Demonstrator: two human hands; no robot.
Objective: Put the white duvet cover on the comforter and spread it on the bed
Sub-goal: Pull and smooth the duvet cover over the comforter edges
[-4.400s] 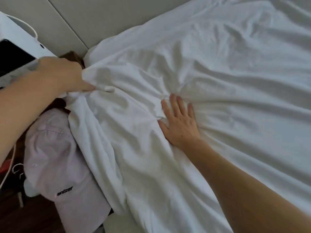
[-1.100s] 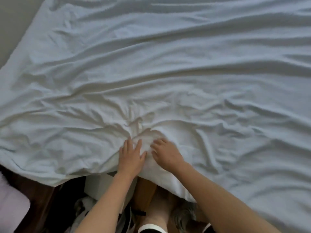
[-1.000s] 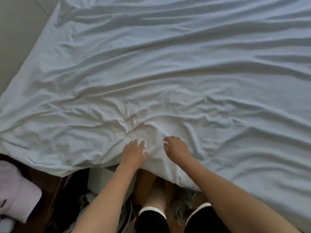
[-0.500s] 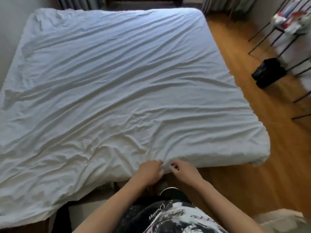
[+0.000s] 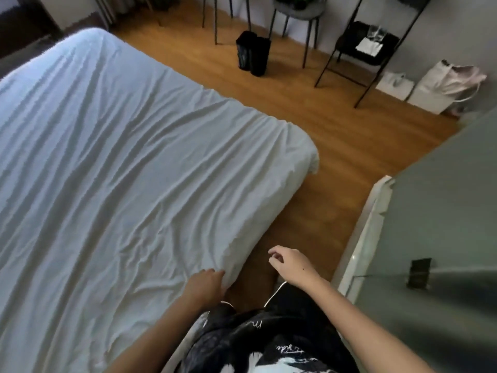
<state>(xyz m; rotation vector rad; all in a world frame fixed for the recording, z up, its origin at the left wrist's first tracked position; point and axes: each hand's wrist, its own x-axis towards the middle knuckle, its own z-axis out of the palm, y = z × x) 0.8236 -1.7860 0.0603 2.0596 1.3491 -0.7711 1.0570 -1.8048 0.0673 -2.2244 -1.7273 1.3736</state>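
Head view looks down over our arms at the white duvet cover (image 5: pixel 139 168), which lies spread across the bed with long creases running over it and one corner hanging at the far right edge. Our left hand (image 5: pixel 205 285) rests on the near edge of the cover, fingers curled against the fabric; we cannot tell whether it pinches the cloth. Our right hand (image 5: pixel 291 263) hangs free over the wooden floor (image 5: pixel 336 135), just beside the bed, fingers loosely bent and holding nothing. Across the floor stand a black bin (image 5: pixel 252 56), a black chair (image 5: pixel 360 47) and white bags (image 5: pixel 441 84) against the wall
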